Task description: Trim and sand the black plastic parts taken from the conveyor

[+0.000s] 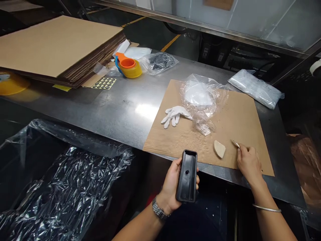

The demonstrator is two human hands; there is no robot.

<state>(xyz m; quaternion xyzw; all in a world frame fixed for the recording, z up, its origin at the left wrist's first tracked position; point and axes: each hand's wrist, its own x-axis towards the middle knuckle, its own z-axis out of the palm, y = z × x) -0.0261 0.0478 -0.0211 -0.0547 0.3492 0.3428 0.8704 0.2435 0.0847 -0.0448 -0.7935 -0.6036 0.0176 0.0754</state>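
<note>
My left hand is wrapped round a black oblong plastic part, hollow, with a small round hole in its floor. It is held in front of the table's near edge. My right hand is closed above the cardboard sheet, pinching a small thin pale piece whose kind I cannot make out. Left of that hand, a beige wedge-shaped block with a rounded side lies on the cardboard. Farther back lie a white glove and a crumpled clear plastic bag with something white inside.
A stack of cardboard sheets stands at the back left of the metal table. Nearby are an orange tape dispenser, a sticker sheet and a bag of dark items. A plastic-wrapped pack lies back right; black plastic film fills the lower left.
</note>
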